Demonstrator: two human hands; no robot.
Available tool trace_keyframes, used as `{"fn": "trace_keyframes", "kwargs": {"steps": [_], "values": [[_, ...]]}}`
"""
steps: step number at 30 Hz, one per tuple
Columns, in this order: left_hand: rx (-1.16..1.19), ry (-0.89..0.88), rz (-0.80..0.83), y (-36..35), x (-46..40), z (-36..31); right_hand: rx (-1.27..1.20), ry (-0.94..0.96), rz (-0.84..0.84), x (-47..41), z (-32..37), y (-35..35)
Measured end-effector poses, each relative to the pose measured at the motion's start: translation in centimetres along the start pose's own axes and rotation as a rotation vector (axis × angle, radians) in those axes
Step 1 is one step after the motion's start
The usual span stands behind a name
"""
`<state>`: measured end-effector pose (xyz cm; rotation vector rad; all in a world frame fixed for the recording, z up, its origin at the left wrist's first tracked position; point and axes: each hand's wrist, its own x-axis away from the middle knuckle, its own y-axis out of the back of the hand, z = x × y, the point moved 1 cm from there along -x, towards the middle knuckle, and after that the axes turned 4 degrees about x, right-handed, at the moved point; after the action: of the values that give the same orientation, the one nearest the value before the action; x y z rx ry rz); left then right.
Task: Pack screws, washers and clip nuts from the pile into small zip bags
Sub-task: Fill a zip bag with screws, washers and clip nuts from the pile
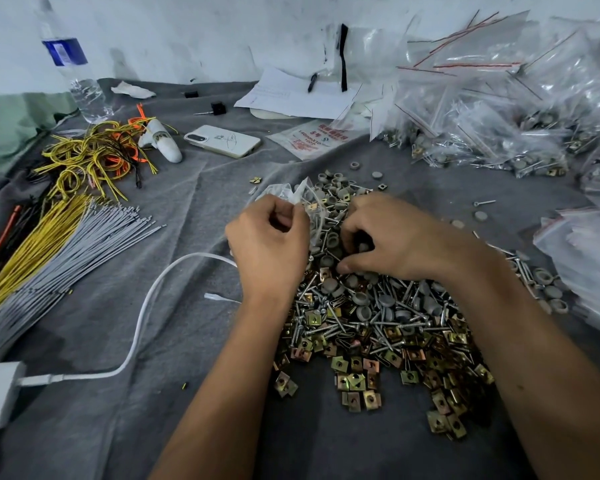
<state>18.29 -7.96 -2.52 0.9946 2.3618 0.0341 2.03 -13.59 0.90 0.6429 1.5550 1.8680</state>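
Observation:
A pile [378, 327] of silver screws, grey round washers and brass-coloured clip nuts lies on the grey cloth in the middle. My left hand [269, 242] grips a small clear zip bag [291, 194] at the pile's far left edge; the bag holds a few parts. My right hand [392, 237] lies on top of the pile with its fingers curled down among grey washers [329, 285]; its fingertips are hidden, so what they hold is unclear. Clip nuts [355, 382] spread toward me.
Filled zip bags [492, 133] heap at the back right, more bags [589, 251] at the right edge. Grey and yellow cable ties [59, 251] lie left, a phone [222, 141], a water bottle [73, 67], papers [291, 95], and a white charger cable [146, 306] near my left wrist.

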Motion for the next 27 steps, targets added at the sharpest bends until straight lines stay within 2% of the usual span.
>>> {"fn": "trace_keyframes", "kwargs": {"steps": [5, 11, 15, 21, 25, 27], "values": [[0.008, 0.005, 0.002, 0.0, 0.0, 0.0, -0.051, -0.017, -0.001, 0.0, -0.5, -0.2], [0.015, -0.001, 0.022, 0.1, -0.1, -0.1, -0.238, -0.066, -0.179, 0.5, -1.5, 0.9], [0.023, 0.016, 0.015, 0.1, 0.0, -0.2, -0.163, -0.046, -0.135, 0.8, -1.4, 1.1], [0.032, 0.040, 0.007, 0.1, 0.0, -0.2, -0.027, -0.042, 0.101, 0.6, -0.3, 0.8], [0.030, 0.053, 0.017, 0.1, -0.1, 0.0, 0.051, -0.005, 0.120, 0.3, -0.3, 0.1], [0.035, 0.056, 0.023, 0.2, -0.1, 0.0, 0.014, 0.013, 0.096, 0.4, -0.5, 0.2]]}}
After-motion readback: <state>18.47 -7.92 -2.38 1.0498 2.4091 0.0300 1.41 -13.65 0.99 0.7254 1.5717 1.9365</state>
